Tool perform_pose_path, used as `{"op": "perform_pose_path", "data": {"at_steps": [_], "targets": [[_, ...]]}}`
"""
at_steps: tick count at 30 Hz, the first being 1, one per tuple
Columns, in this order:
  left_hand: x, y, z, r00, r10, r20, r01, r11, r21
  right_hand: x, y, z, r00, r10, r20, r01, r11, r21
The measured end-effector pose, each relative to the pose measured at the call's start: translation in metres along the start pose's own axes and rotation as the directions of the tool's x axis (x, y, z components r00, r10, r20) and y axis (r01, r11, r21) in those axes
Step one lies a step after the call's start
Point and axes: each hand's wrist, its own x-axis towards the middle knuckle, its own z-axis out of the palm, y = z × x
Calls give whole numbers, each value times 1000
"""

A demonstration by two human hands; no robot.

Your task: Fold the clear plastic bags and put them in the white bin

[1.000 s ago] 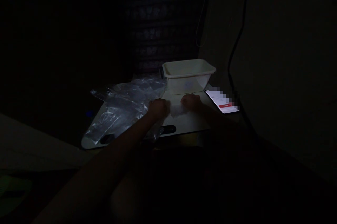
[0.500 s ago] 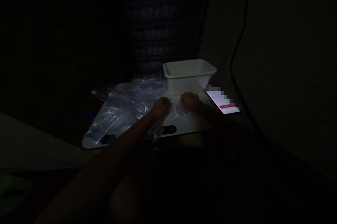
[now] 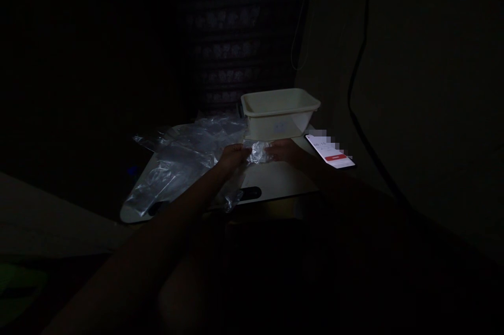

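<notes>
Between my hands is a small bundle of clear plastic bag (image 3: 259, 152), shiny and folded short. My left hand (image 3: 235, 158) is closed on its left end, thumb on top. My right hand (image 3: 284, 150) grips the right end, its fingers partly lost in the dark. Both hands are held above the white table (image 3: 283, 180), just in front of a cream plastic basin (image 3: 281, 119). To the left, a loose heap of clear plastic bags (image 3: 177, 167) spreads over the table and partly under my left forearm.
A phone (image 3: 333, 154) with a lit screen lies at the table's right side. Dark oval slots (image 3: 251, 193) sit near the front edge. A dark cable (image 3: 350, 88) runs down the right wall. The room around is very dark.
The plastic between my hands hung down flat before; now it is gathered up into a shorter, brighter bundle. My right hand has turned, its fingers now lower against the plastic.
</notes>
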Motion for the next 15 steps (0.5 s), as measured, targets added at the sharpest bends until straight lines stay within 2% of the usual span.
{"op": "perform_pose_path", "data": {"at_steps": [5,11,15], "targets": [[-2,1,1,999,-30,16,29,998,54,3,0,-7,993,41,-115,-38,999,29],[-1,-1,3,1000,-12,16,11,996,83,-1,-3,-6,999,48,-15,-46,988,149],[-1,-2,3,1000,-12,11,11,992,126,2,1,-6,999,9,-48,-3,993,120]]}}
